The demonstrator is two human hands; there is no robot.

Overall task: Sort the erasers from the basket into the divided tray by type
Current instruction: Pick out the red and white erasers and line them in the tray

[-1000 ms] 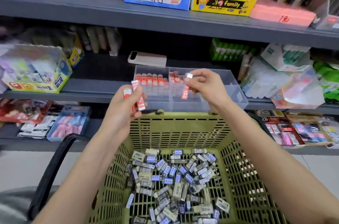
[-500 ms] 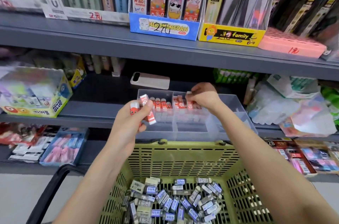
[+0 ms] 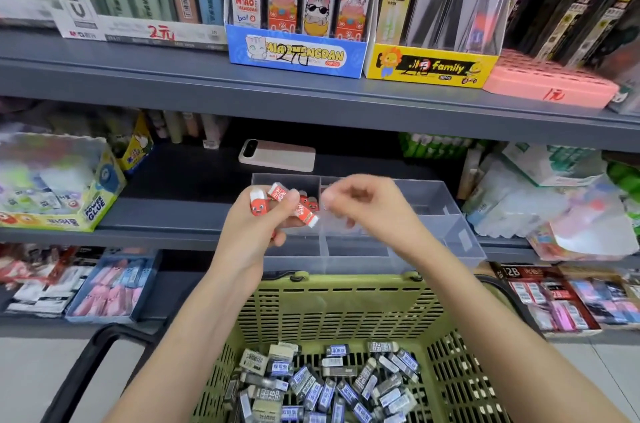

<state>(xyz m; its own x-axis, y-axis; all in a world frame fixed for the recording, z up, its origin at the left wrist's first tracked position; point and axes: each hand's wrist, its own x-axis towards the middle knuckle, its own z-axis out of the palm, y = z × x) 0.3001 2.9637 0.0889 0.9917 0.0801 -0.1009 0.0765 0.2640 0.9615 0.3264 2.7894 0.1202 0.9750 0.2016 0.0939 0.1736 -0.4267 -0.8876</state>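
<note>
My left hand (image 3: 254, 235) grips a few red-and-white erasers (image 3: 259, 205) just in front of the clear divided tray (image 3: 460, 228) on the shelf. A row of red erasers (image 3: 309, 202) stands in the tray's back-left compartment, mostly hidden by my hands. My right hand (image 3: 367, 208) hovers over the tray's middle, blurred, close to the left hand; its fingers are loosely curled and nothing shows in them. Below, the green basket (image 3: 332, 301) holds several grey, blue-labelled erasers (image 3: 332, 384).
A pink phone (image 3: 277, 155) lies on the shelf behind the tray. A glue box (image 3: 69, 201) stands at the left and plastic-wrapped packs (image 3: 540, 201) at the right. The upper shelf carries display boxes (image 3: 294, 52). The basket's black handle (image 3: 93, 346) hangs at the lower left.
My right hand left its eraser in the tray's back row and drew back toward the left hand. The view tilted up, and the basket sits lower in the frame.
</note>
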